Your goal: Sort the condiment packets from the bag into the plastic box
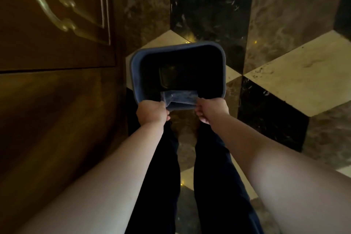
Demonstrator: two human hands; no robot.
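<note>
**Two hands, one clear bag, one dark bin**

I look down and see my two legs in dark trousers. They stand on the floor below me. My two bare arms reach out over them.

My left hand is curled tight. It pinches the left edge of one thin, clear plastic bag. My right hand is curled too, and it pinches the right edge of the same bag. The bag is stretched flat between my hands. It is see-through and the light is dim, so I cannot tell what is in it. I cannot see any packets.

The bag hangs over the near rim of one dark blue bin. The bin is open at the top and very dark inside. I can make out one dim square shape at the bottom, but I cannot tell what it is. The bag hides a bit of the near rim.

On my left is one big brown wooden door with a curly gold trim. It is just beside the bin.

Past the bin is the shiny floor. It has cream, black and brown stone tiles that look like blocks.
</note>
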